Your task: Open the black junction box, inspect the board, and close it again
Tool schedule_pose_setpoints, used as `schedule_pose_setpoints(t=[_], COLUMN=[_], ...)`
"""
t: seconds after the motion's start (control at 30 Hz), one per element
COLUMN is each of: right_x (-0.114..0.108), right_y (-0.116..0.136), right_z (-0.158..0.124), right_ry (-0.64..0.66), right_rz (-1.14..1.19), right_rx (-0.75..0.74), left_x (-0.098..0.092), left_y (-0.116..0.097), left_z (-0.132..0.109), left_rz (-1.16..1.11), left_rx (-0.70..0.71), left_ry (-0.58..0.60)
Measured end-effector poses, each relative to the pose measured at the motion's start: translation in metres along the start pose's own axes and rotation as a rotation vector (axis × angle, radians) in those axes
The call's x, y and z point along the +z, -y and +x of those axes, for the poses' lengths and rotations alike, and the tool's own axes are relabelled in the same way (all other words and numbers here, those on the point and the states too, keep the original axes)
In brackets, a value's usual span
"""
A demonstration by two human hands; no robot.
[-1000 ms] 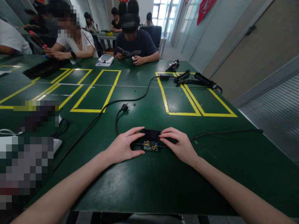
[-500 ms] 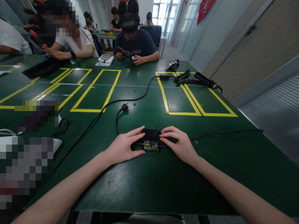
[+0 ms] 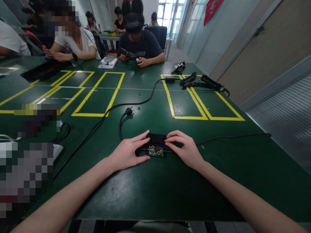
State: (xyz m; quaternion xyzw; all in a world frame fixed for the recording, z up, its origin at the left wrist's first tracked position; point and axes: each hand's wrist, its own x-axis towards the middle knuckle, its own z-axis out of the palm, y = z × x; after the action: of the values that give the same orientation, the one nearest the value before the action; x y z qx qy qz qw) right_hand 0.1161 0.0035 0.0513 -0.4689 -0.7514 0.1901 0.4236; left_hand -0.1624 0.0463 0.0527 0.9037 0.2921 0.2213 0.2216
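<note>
On the green table lies an opened black plastic casing with a circuit board showing in its near half, two copper-coloured coils on it. The black cover lies just beyond the board, inner side not clearly visible. My left hand braces the left end, fingers at the cover and thumb at the near half's lower corner. At the cover's right end, my right hand pinches its edge between thumb and fingertips. A cord with a black plug curves from behind my left hand, and another cable runs right.
A long black cable crosses the table to a small inline box and black hand tools. Yellow tape rectangles mark the tabletop. Blurred-out objects stand at left. Co-workers sit across, one with a dark sleeve.
The view has shifted very slightly, moving everything a little left. Both hands keep their places around the casing and cover.
</note>
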Motion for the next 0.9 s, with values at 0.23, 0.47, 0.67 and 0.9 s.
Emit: schedule_pose_setpoints(t=[0.23,0.47,0.67,0.9], right_x=[-0.001,-0.002,-0.001,-0.001], right_y=[0.001,0.003,0.003,0.003], right_z=[-0.001,-0.001,-0.002,-0.004], right_ry=[0.014,0.022,-0.01,0.005], right_rz=[-0.011,0.002,0.035,0.031], right_rx=[-0.024,-0.027,-0.013,-0.046], left_x=[0.001,0.0,-0.004,-0.008], left_y=[0.001,0.002,-0.005,-0.011], left_z=[0.001,0.001,0.002,0.003], left_rz=[-0.012,-0.056,-0.061,-0.047], left_rx=[0.051,0.108,0.088,0.065], left_ry=[-0.045,-0.084,-0.072,-0.07])
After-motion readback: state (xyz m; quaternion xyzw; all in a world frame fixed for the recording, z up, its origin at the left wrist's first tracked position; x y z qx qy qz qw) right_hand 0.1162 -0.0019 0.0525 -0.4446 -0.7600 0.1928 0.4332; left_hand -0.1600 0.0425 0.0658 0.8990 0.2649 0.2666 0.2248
